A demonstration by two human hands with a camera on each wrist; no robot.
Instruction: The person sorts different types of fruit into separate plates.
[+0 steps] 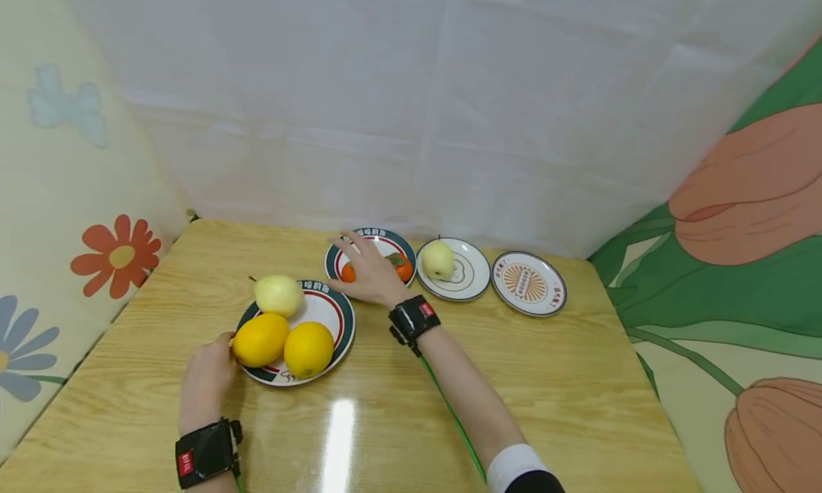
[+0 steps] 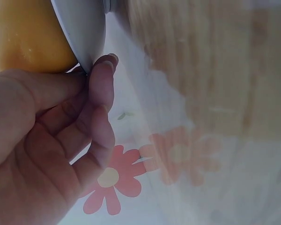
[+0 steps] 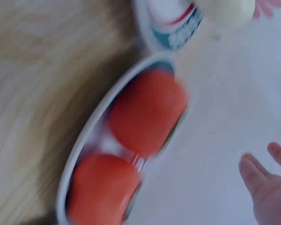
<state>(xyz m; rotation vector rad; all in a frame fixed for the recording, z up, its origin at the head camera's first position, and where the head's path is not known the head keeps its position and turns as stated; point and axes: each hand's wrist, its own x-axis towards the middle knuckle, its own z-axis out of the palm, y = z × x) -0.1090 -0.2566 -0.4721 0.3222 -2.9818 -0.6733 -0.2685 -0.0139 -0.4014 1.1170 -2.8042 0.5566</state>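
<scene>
At the left, my left hand [image 1: 208, 375] pinches the rim of a dark-rimmed plate [image 1: 345, 329] between thumb and fingers. In the left wrist view, the plate's pale underside [image 2: 86, 28] slopes up from my fingertips. That plate bears a pale pear [image 1: 279, 295] and two yellow-orange citrus-like fruits, one oval [image 1: 261, 339] and one round [image 1: 309, 349]. My right hand [image 1: 371, 270], fingers spread, is over a similar plate [image 1: 332, 260] at the back and holds nothing. On it sit two persimmons, the left one [image 1: 348, 272] partly hidden by the hand, the right one [image 1: 403, 270] showing green leaves.
Right of the persimmon plate stands a small white plate [image 1: 472, 282] with another pale pear [image 1: 439, 260] on it. Beside that lies a small plate with an orange sunburst print [image 1: 529, 284]. A white cloth [image 1: 417, 122] hangs behind the wooden table [image 1: 411, 422].
</scene>
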